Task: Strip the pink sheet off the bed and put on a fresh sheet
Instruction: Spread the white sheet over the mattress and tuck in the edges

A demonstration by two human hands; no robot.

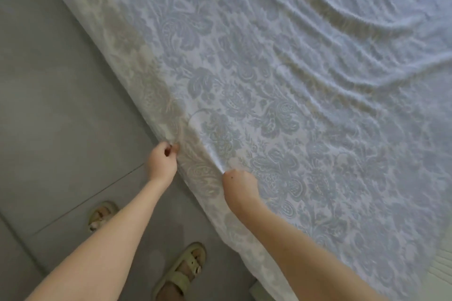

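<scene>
nearest, two sandals (182,273) stand on the grey floor (61,105), close beside the bed (441,267) (its only uncovered part seems to be a white ribbed patch at the lower right). both bare forearms reach up from the bottom of the view to the bed's side. the left hand (162,161) is curled, fingers and thumb pinching the hanging edge of the sheet (269,80) where it drops toward the floor. the right hand (241,184), just beside it on the top surface, is closed in a fist round a bunch of the same cloth, and tight creases fan out from that grip. the sheet is a pale blue-and-white floral one, and it covers the whole visible top and drapes over this side. near the hands it lies fairly flat; farther across, toward the upper right, long loose ripples run through it. nothing pink shows anywhere, so the stripping looks done and the fresh sheet looks already spread. what seems left is pulling it taut from this side, smoothing those far ripples and tucking the overhang; the other sides are out of view.
</scene>
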